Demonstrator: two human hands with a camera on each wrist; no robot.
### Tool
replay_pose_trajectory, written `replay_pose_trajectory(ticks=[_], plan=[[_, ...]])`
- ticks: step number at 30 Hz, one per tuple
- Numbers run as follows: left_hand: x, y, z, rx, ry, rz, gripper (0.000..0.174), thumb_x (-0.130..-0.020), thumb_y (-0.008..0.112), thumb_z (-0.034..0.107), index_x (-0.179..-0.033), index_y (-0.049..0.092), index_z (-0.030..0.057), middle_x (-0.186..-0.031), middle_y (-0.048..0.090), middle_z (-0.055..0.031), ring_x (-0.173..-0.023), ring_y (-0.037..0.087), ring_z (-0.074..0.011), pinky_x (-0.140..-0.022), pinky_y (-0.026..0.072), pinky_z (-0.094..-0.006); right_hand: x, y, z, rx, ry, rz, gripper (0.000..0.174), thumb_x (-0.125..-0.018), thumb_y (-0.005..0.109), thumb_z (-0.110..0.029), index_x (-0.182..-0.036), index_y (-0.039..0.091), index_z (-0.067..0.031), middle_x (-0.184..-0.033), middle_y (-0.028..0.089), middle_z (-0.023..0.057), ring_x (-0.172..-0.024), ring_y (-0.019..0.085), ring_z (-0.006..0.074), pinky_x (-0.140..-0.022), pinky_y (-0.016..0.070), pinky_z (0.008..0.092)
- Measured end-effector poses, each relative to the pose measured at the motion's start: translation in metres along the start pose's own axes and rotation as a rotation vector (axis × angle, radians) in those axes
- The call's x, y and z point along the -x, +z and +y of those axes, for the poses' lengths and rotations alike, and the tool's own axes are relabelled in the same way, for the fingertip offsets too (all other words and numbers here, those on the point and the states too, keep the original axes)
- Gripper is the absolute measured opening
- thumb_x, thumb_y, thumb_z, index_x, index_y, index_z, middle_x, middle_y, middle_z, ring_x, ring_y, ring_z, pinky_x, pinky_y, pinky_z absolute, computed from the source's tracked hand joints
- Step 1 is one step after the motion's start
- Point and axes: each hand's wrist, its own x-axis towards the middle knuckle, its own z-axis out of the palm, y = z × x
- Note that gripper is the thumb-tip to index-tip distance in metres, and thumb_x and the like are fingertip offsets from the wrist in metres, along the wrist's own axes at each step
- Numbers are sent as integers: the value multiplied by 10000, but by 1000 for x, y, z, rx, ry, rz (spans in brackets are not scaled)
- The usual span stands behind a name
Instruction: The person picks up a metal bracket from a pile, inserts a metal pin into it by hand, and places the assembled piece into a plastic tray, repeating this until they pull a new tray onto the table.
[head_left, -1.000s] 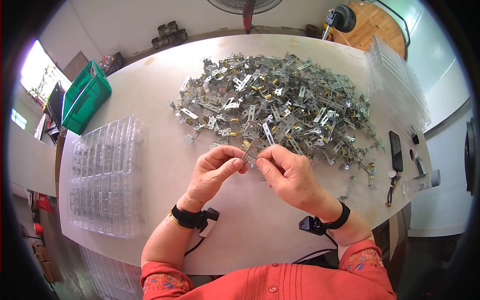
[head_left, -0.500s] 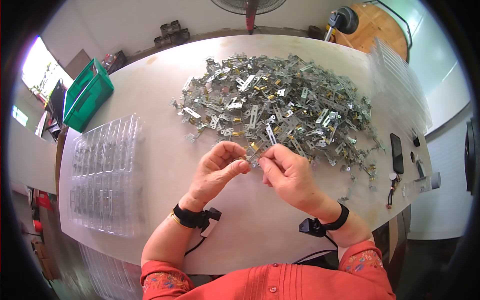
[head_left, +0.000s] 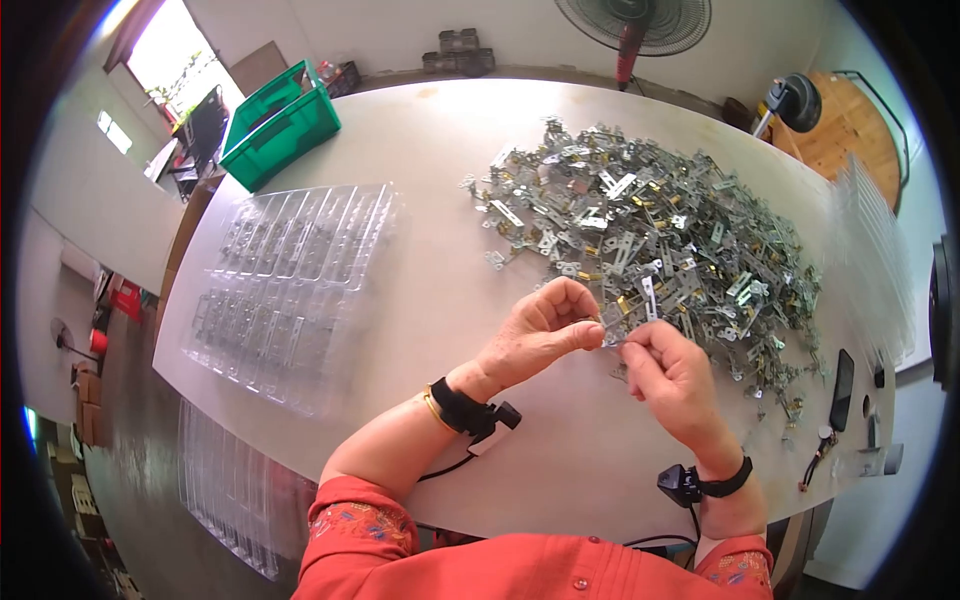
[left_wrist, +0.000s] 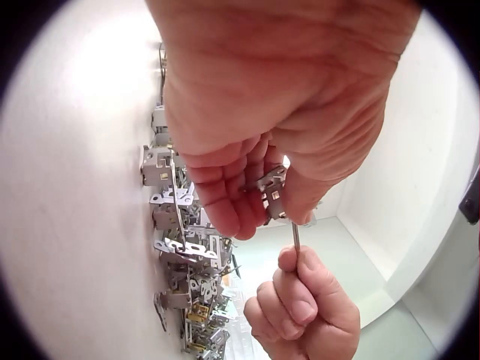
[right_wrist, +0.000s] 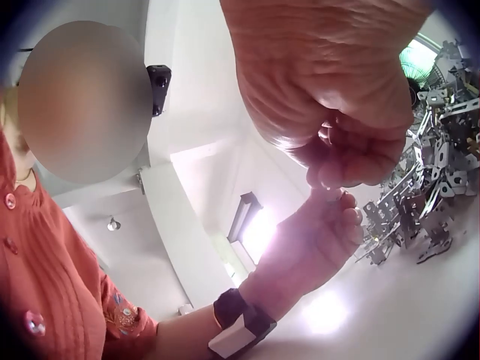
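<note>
My left hand [head_left: 540, 335] pinches a small metal bracket [left_wrist: 274, 196] between thumb and fingers, over the near edge of the pile of metal brackets [head_left: 650, 215]. Its square hole shows in the left wrist view. Just to the right, my right hand [head_left: 675, 380] grips a thin metal piece [left_wrist: 296, 236] between thumb and curled index finger. That piece runs up to the bracket at the left thumb. The hands almost meet, and in the right wrist view the right fingers hide what they hold.
Clear plastic trays [head_left: 345, 292] with metal parts in their compartments lie on the table at left, a green crate [head_left: 285, 140] behind them. More clear trays [head_left: 870, 265] stand at the right edge, near a phone [head_left: 842, 388]. A fan [head_left: 630, 50] stands beyond the table.
The head view has turned left, so the table and hands sit further right in it. A flat metal strip showed between the hands a second ago; the left fingers now mostly cover the part.
</note>
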Motion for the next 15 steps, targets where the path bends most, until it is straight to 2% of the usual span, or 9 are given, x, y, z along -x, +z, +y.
replay_pose_trajectory(ticks=[2, 3, 4, 6, 7, 9, 11, 15], plan=[[0, 0, 3, 30, -10, 5, 261, -949, 712, 152, -1120, 551, 38, -1013, 626, -26, -935, 627, -111, -846, 526, -279, -1, -8, -3, 29, -9, 66, 97, -985, 590, -96, -940, 614, -14, -636, 565, -27, -560, 512, 48, -510, 405, 234], [0, -1, 3, 26, -4, 17, 261, -949, 712, 152, -1120, 551, 38, -1013, 626, -26, -935, 627, -111, -846, 526, -279, 0, -12, -5, 18, -14, 81, 79, -1003, 583, -101, -973, 614, -34, -718, 580, -29, -616, 519, 45, -539, 410, 219], [-1, -3, 0, 77, -6, -31, 255, -949, 712, 155, -1113, 556, 38, -994, 635, -29, -920, 635, -119, -841, 527, -282, -1, -13, -4, 17, -20, 70, 79, -1003, 583, -101, -973, 614, -34, -718, 580, -29, -616, 519, 45, -539, 410, 219], [-2, -3, 0, 125, -3, -73, 249, -948, 711, 158, -1106, 561, 38, -975, 644, -32, -904, 644, -127, -837, 528, -285, -4, -14, -1, -66, -173, 247, 63, -1024, 565, -103, -1031, 608, -57, -887, 622, -10, -748, 551, 42, -616, 432, 202], [-1, -3, 0, 146, -42, -136, 243, -946, 713, 156, -1100, 566, 39, -956, 651, -37, -891, 650, -135, -832, 529, -288, -6, -15, -1, -105, -224, 234, 77, -1039, 545, -106, -1084, 596, -68, -1057, 633, 20, -892, 574, 59, -710, 457, 203], [0, -2, 1, 183, -95, -235, 234, -944, 714, 160, -1088, 573, 41, -938, 668, -49, -873, 665, -150, -824, 533, -299, -8, -13, -1, -141, -270, 240, 84, -1040, 542, -107, -1087, 594, -60, -1088, 641, 36, -926, 583, 71, -735, 468, 212], [1, -1, 2, 180, -121, -254, 234, -944, 714, 164, -1086, 573, 42, -943, 670, -50, -872, 665, -150, -825, 532, -300, -7, -12, -3, -159, -297, 239, 108, -1045, 535, -117, -1095, 590, -39, -1133, 661, 78, -968, 615, 108, -781, 504, 243], [2, -1, 4, 178, -150, -287, 240, -951, 708, 190, -1080, 570, 44, -954, 679, -53, -873, 663, -148, -825, 531, -301, -3, -14, -5, -301, -231, 111, 125, -1048, 531, -124, -1097, 596, -30, -1096, 674, 87, -912, 632, 111, -777, 524, 258]])
